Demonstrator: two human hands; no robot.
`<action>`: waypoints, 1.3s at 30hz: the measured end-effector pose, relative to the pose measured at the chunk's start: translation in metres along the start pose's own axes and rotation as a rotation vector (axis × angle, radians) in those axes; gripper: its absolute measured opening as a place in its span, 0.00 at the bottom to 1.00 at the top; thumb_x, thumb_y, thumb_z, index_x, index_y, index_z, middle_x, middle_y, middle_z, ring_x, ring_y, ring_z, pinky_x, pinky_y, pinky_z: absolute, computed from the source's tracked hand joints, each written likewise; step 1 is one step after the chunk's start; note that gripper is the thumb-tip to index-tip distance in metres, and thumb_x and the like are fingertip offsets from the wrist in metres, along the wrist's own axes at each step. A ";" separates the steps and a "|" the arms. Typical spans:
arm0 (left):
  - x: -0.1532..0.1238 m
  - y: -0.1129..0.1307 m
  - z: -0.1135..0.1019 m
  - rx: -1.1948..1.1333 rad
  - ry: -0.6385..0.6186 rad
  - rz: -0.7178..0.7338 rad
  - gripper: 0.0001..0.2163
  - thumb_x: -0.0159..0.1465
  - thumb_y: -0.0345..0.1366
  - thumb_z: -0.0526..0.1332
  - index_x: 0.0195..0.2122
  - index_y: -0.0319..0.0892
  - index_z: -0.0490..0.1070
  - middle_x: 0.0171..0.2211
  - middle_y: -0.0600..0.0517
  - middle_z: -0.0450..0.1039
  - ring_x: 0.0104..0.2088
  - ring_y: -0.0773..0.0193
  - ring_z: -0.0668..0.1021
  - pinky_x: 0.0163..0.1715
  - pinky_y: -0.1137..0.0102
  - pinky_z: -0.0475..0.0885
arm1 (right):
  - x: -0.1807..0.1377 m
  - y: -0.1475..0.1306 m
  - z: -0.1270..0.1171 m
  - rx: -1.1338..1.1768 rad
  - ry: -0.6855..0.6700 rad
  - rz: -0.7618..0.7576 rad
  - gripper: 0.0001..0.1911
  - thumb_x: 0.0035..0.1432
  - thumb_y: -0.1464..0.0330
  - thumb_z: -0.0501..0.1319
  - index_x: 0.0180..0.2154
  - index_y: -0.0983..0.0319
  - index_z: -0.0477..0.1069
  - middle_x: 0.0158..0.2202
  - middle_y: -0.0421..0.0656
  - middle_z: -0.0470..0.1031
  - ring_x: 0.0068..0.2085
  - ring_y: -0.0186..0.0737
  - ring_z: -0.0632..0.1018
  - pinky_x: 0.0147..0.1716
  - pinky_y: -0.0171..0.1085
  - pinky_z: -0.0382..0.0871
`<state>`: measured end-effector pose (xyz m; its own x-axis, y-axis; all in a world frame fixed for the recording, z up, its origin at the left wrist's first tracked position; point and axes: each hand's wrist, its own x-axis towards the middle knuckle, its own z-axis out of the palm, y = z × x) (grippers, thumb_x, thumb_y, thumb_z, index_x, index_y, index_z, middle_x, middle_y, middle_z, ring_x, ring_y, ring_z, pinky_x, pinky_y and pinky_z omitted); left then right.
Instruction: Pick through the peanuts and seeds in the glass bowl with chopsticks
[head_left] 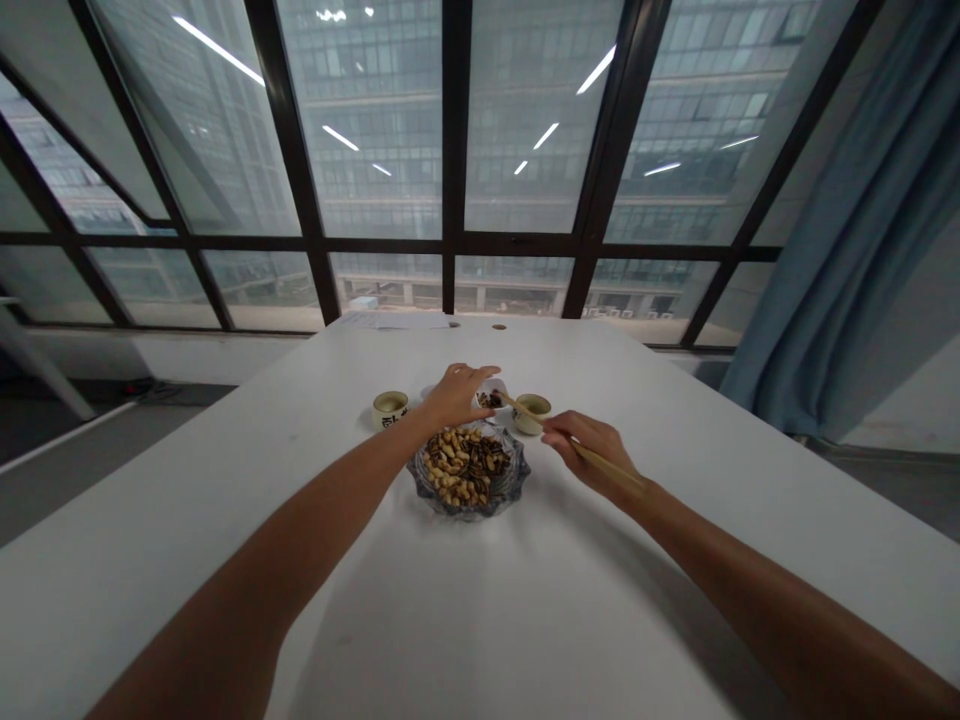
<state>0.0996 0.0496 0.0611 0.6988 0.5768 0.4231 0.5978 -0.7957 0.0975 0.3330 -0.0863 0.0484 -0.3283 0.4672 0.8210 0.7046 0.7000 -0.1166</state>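
Observation:
Near the table's middle, a small white bowl (501,384) holds dark seed-like bits. My left hand (453,394) is curled about its left side, thumb in front and fingers behind. In my right hand (592,448) are wooden chopsticks (606,466), slim and pale; whether one or two sticks show, I cannot tell. Their far tip reaches into the white bowl. Just below my left hand stands a scalloped glass dish (514,484) with peanuts (454,482) and dark striped seeds (487,457) in it.
Pale green cups stand on either side, a left cup (391,408) with dark writing and a right cup (532,412) by the chopsticks. Papers (397,321) and two small round things lie at the white table's (480,620) far edge. Beyond are windows; a blue curtain (832,250) hangs right.

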 end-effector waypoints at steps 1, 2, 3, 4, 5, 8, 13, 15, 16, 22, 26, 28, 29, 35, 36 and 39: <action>0.000 0.000 0.001 0.004 -0.004 0.002 0.35 0.59 0.45 0.69 0.65 0.43 0.61 0.62 0.43 0.69 0.59 0.49 0.72 0.66 0.55 0.54 | 0.006 0.001 0.004 0.033 -0.011 0.011 0.24 0.70 0.49 0.54 0.33 0.58 0.77 0.30 0.46 0.82 0.29 0.41 0.82 0.30 0.37 0.76; 0.001 -0.001 0.002 0.009 -0.008 0.000 0.34 0.60 0.46 0.69 0.65 0.44 0.61 0.62 0.43 0.70 0.59 0.49 0.73 0.66 0.55 0.54 | 0.012 0.001 0.006 0.058 -0.015 0.040 0.26 0.69 0.48 0.54 0.32 0.58 0.77 0.30 0.46 0.82 0.29 0.41 0.82 0.30 0.37 0.76; 0.001 -0.002 0.003 0.014 -0.016 -0.005 0.34 0.60 0.46 0.68 0.65 0.44 0.61 0.62 0.43 0.70 0.59 0.50 0.73 0.66 0.55 0.54 | 0.017 0.001 0.006 0.072 -0.015 0.083 0.27 0.68 0.47 0.53 0.32 0.58 0.78 0.30 0.46 0.82 0.29 0.42 0.82 0.30 0.38 0.76; 0.002 -0.003 0.004 0.021 -0.030 -0.017 0.34 0.60 0.47 0.68 0.64 0.44 0.61 0.61 0.43 0.71 0.59 0.50 0.73 0.66 0.55 0.53 | 0.022 0.000 0.003 0.080 0.006 0.156 0.27 0.68 0.46 0.54 0.31 0.59 0.78 0.29 0.46 0.82 0.28 0.42 0.81 0.29 0.38 0.76; 0.003 -0.004 0.005 0.027 -0.047 -0.037 0.34 0.60 0.47 0.69 0.64 0.44 0.61 0.60 0.43 0.72 0.58 0.50 0.74 0.66 0.54 0.53 | 0.027 -0.003 -0.001 0.093 0.013 0.234 0.28 0.67 0.46 0.54 0.30 0.59 0.78 0.27 0.45 0.81 0.27 0.41 0.81 0.27 0.38 0.75; 0.008 -0.007 0.009 0.026 -0.105 -0.126 0.32 0.60 0.49 0.67 0.62 0.43 0.63 0.56 0.43 0.76 0.58 0.49 0.75 0.65 0.52 0.53 | 0.037 -0.016 -0.020 0.227 0.055 0.457 0.32 0.65 0.43 0.54 0.26 0.61 0.76 0.21 0.45 0.78 0.20 0.38 0.77 0.19 0.35 0.70; 0.016 -0.006 0.008 -0.037 -0.158 -0.256 0.31 0.62 0.51 0.66 0.62 0.42 0.64 0.57 0.40 0.75 0.60 0.46 0.74 0.65 0.48 0.53 | 0.046 -0.044 -0.039 0.537 -0.186 0.712 0.35 0.57 0.38 0.59 0.21 0.63 0.73 0.12 0.43 0.71 0.12 0.33 0.69 0.10 0.31 0.62; 0.011 -0.007 0.004 -0.014 -0.137 -0.251 0.31 0.63 0.53 0.64 0.62 0.42 0.64 0.59 0.40 0.74 0.61 0.46 0.73 0.66 0.47 0.51 | 0.047 -0.051 -0.033 0.606 -0.361 0.757 0.34 0.54 0.39 0.62 0.21 0.63 0.73 0.13 0.43 0.73 0.13 0.33 0.71 0.11 0.30 0.63; 0.005 -0.008 0.001 0.004 -0.113 -0.238 0.29 0.64 0.53 0.63 0.61 0.42 0.65 0.60 0.41 0.73 0.62 0.46 0.72 0.67 0.47 0.50 | 0.046 -0.053 -0.028 0.630 -0.420 0.767 0.33 0.53 0.39 0.64 0.21 0.63 0.73 0.14 0.43 0.74 0.14 0.34 0.73 0.12 0.30 0.65; -0.057 -0.031 -0.017 0.055 0.154 -0.220 0.18 0.68 0.49 0.59 0.54 0.43 0.71 0.56 0.45 0.76 0.59 0.52 0.74 0.66 0.52 0.53 | 0.031 -0.048 0.008 0.629 -0.277 0.722 0.31 0.52 0.40 0.64 0.22 0.62 0.73 0.19 0.44 0.77 0.18 0.34 0.75 0.16 0.31 0.70; -0.098 -0.049 -0.015 0.055 0.301 -0.302 0.16 0.68 0.46 0.60 0.52 0.43 0.72 0.57 0.43 0.75 0.59 0.51 0.74 0.63 0.54 0.61 | 0.030 -0.045 0.009 0.614 -0.103 0.717 0.32 0.54 0.39 0.62 0.24 0.62 0.74 0.19 0.44 0.77 0.19 0.35 0.75 0.17 0.33 0.71; -0.112 -0.055 -0.009 0.042 0.365 -0.336 0.18 0.67 0.45 0.61 0.53 0.42 0.71 0.59 0.42 0.73 0.61 0.49 0.72 0.62 0.53 0.62 | 0.033 -0.047 0.003 0.610 -0.050 0.714 0.32 0.53 0.38 0.63 0.26 0.62 0.75 0.19 0.44 0.76 0.19 0.36 0.75 0.16 0.33 0.69; -0.117 -0.058 -0.004 0.027 0.400 -0.362 0.19 0.66 0.46 0.62 0.54 0.42 0.69 0.60 0.41 0.71 0.62 0.48 0.71 0.62 0.52 0.63 | 0.034 -0.048 0.000 0.607 -0.036 0.715 0.32 0.53 0.38 0.63 0.27 0.62 0.76 0.18 0.44 0.76 0.19 0.36 0.75 0.15 0.32 0.69; -0.128 -0.072 0.018 -0.200 0.524 -0.574 0.32 0.61 0.49 0.67 0.61 0.42 0.61 0.63 0.38 0.67 0.63 0.48 0.70 0.62 0.53 0.66 | 0.034 -0.064 -0.005 0.689 -0.326 0.794 0.34 0.52 0.36 0.62 0.24 0.63 0.75 0.15 0.44 0.74 0.14 0.33 0.72 0.12 0.30 0.64; -0.128 -0.074 0.020 -0.244 0.512 -0.607 0.33 0.60 0.50 0.67 0.62 0.42 0.60 0.63 0.37 0.67 0.62 0.48 0.71 0.62 0.53 0.67 | 0.032 -0.066 -0.003 0.705 -0.384 0.788 0.34 0.52 0.37 0.62 0.24 0.63 0.75 0.16 0.44 0.75 0.15 0.33 0.72 0.12 0.30 0.64; -0.129 -0.077 0.024 -0.336 0.466 -0.669 0.36 0.59 0.52 0.68 0.63 0.41 0.58 0.62 0.37 0.67 0.60 0.49 0.73 0.60 0.54 0.69 | 0.027 -0.067 0.007 0.691 -0.364 0.741 0.32 0.53 0.39 0.64 0.23 0.63 0.75 0.19 0.45 0.77 0.17 0.33 0.73 0.15 0.31 0.68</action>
<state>-0.0268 0.0412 -0.0226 -0.0317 0.8659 0.4993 0.6262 -0.3721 0.6851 0.2724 -0.1167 0.0741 -0.2135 0.9533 0.2136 0.3348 0.2768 -0.9007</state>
